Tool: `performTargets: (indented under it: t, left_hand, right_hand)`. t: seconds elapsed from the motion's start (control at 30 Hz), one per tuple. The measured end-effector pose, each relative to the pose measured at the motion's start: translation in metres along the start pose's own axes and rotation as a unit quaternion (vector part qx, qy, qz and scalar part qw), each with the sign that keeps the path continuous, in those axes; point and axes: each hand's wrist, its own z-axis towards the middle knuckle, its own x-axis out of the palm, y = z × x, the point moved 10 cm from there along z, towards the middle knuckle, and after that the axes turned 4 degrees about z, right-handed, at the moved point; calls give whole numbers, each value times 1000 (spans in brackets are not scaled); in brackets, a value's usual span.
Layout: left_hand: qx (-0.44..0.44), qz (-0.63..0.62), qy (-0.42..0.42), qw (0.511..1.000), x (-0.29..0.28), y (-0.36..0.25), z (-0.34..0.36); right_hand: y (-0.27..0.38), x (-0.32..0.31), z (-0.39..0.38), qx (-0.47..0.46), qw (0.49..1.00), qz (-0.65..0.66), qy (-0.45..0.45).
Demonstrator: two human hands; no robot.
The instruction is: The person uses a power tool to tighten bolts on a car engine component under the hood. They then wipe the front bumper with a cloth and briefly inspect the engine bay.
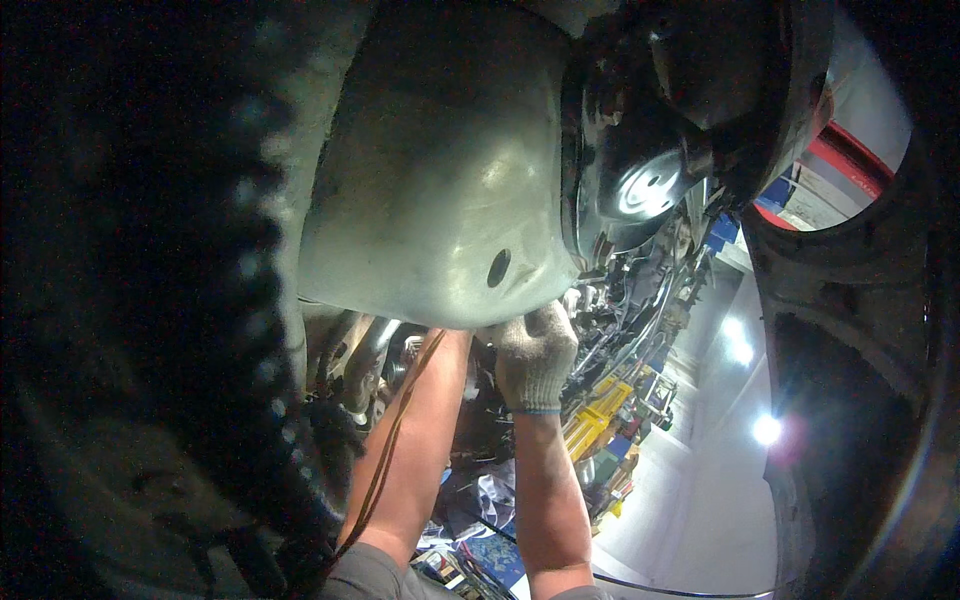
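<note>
A large, smooth grey metal panel (440,190) with an oval hole fills the upper middle of the view. My left forearm (425,430) reaches up behind its lower edge, which hides my left hand. A thin brown cord (393,440) runs along that forearm. In a grey knit glove, my right hand (535,360) is at the panel's lower edge, its fingers curled and partly hidden. Whatever it may grip does not show. Metal pipes (372,360) lie to the left of my left forearm.
Dark ribbed material (240,250) takes up the left side. Right of the panel sits a dark assembly with a shiny round disc (648,187). Beyond my right arm are a yellow frame (598,418) and bright lamps. A dark curved panel (850,330) with an opening borders the right.
</note>
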Motion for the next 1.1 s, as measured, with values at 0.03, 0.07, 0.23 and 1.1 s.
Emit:
performTargets:
  t: [0.03, 0.07, 0.23, 1.1]
  left_hand:
    - [-1, 1, -1, 1000, 0, 0, 0]
    - [-1, 1, 0, 1000, 0, 1, 0]
    - [0, 2, 2, 1000, 3, 2, 1]
    - [9, -12, -14, 1000, -9, -5, 8]
  right_hand:
    - [0, -1, 0, 1, 1000, 7, -5]
    - [-1, -1, 0, 4, 1000, 4, -7]
    - [8, -2, 2, -18, 1000, -26, 1]
    - [-2, 25, 28, -226, 938, -249, 84]
